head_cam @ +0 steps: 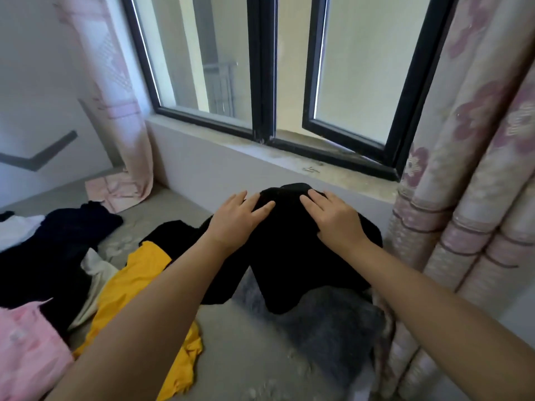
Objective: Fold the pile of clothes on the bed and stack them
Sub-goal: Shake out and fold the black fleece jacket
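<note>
A black garment point(292, 256) lies spread on the grey bed point(249, 348) just below the window wall. My left hand point(236, 219) rests flat on its upper left part, fingers straight. My right hand point(335, 217) lies flat on its upper right part, fingers pointing up-left. To the left sits the pile: a yellow garment point(136, 287), a dark navy garment point(58, 241), a pink garment point(26, 342) and white cloth point(17, 230). A grey folded item point(327, 322) lies under the black garment's near edge.
A window sill point(289, 160) and black-framed window point(263, 82) stand directly behind the black garment. Flowered curtains point(474, 198) hang at the right, touching the bed's edge. A pink curtain point(115, 111) hangs at the back left.
</note>
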Demonstrator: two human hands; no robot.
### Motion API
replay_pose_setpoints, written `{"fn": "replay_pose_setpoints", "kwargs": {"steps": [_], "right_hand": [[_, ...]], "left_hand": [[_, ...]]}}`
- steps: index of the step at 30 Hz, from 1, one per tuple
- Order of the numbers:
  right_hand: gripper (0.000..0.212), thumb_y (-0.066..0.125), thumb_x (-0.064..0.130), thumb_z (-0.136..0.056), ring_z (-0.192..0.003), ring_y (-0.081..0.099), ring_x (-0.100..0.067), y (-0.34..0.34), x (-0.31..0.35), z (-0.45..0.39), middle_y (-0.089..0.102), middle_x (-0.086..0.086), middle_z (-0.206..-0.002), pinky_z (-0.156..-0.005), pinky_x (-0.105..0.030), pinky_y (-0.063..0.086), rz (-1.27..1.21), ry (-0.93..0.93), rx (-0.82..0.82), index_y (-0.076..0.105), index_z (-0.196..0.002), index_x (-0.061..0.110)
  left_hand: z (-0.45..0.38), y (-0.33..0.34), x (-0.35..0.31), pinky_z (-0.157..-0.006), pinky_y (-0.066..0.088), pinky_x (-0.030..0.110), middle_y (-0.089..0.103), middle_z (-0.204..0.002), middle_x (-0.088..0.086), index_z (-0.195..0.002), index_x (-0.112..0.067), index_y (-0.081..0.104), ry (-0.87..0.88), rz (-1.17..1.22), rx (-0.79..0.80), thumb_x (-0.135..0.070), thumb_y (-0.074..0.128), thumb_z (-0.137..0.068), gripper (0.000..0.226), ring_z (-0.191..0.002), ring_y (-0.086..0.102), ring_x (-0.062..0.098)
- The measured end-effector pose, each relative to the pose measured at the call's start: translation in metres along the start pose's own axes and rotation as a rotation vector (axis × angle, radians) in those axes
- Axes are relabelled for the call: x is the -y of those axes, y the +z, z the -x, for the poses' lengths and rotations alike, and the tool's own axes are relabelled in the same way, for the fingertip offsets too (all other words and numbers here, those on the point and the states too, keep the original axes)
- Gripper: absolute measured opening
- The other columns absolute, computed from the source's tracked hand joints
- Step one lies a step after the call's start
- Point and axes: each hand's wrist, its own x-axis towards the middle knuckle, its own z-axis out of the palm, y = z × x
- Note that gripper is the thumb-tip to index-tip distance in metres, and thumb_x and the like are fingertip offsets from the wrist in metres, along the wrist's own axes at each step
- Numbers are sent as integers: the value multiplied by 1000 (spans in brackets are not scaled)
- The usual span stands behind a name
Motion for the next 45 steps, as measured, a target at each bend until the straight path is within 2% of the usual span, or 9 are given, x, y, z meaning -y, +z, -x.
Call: {"fn": "replay_pose_setpoints", "kwargs": {"steps": [6,9,12,18,24,29,35,38,45], "right_hand": [[61,75,-19,-36,-77,66,-48,28,-43,-19,69,-26,-93,-55,-52,55,71,31,15,70,-95,-5],[53,78,-14,-43,-79,66,-46,65,-45,19,70,-24,-94,-58,-52,55,153,-10,123,71,-95,-3],[53,82,-7,-44,-83,67,-44,109,-33,85,70,-21,-97,-63,-51,54,216,-14,325,72,-96,1],[77,51,15,-92,-142,3,-35,196,22,216,-1,-11,-156,-113,-48,15,145,329,1210,-2,-148,16],[93,58,42,-85,-142,-8,-33,221,39,271,-14,-4,-155,-112,-55,9,-33,424,1406,-9,-147,22],[97,46,71,-76,-143,-10,-27,220,26,258,-13,2,-155,-112,-54,4,-243,529,1542,0,-148,25],[44,47,37,-94,-119,49,-24,233,8,204,57,-10,-127,-96,-32,41,-235,444,1129,55,-124,5],[32,67,15,-82,-110,57,-38,266,15,169,64,-22,-110,-94,-44,45,-275,280,886,64,-107,-6],[55,45,34,-94,-143,5,-26,367,40,110,18,-5,-154,-113,-50,2,-145,-124,1019,29,-143,18]], "left_hand": [[-68,-1,11,-73,54,47,65,-105,28,-112,-8,66,279,-15,-388,2,80,-60,55,-90,65,44],[-81,65,-8,-111,22,42,26,-150,17,-146,-24,19,277,-29,-7,-8,45,-93,61,-136,27,36],[-76,139,-38,-114,11,41,5,-156,7,-146,-29,-6,324,-36,253,-14,41,-95,71,-142,7,31],[-18,282,-113,-115,8,43,-2,-156,2,-144,-36,-12,303,132,573,-11,46,-94,80,-143,1,28],[16,337,-132,-114,5,47,-10,-155,3,-144,-38,-9,345,265,668,1,44,-90,85,-142,-11,30],[15,347,-122,-112,-3,52,-13,-154,0,-146,-34,0,418,512,773,-57,54,-80,88,-141,-17,28],[26,362,-91,-112,18,34,43,-141,13,-135,-6,43,-491,915,247,-33,51,-92,51,-135,30,26],[45,384,-85,-112,21,42,32,-145,17,-141,-7,29,-1059,902,368,-39,53,-89,66,-136,24,31],[41,420,-81,-93,36,29,42,-139,10,-141,-11,24,-1563,1575,76,-25,66,-83,73,-126,43,27]]}}
